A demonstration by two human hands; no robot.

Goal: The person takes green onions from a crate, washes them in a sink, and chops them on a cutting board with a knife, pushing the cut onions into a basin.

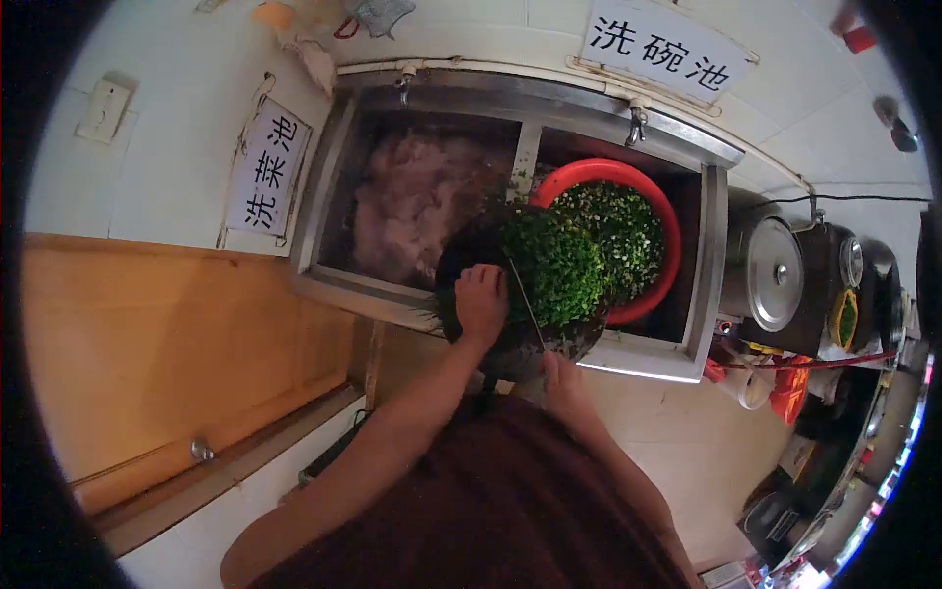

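Note:
My right hand [566, 381] is closed round the handle of a kitchen knife [528, 302], its thin blade pointing away from me. My left hand [481, 300] presses down just left of the blade, fingers curled over a bunch of green onions; leafy ends [432, 312] stick out on its left. Most of the bunch is hidden under the hand. Beneath lies a round dark chopping board [520, 361], resting across the front of the sink. Right of the blade, a heap of chopped greens [564, 265] covers the board and reaches the red basin [673, 236].
The basin sits in the right sink compartment and holds chopped green and white pieces [628, 231]. Pinkish, meat-like pieces [417, 196] fill the left compartment. Two taps [638, 126] project from the back wall. A lidded steel pot [775, 273] stands at the right. A wooden door [186, 344] is at left.

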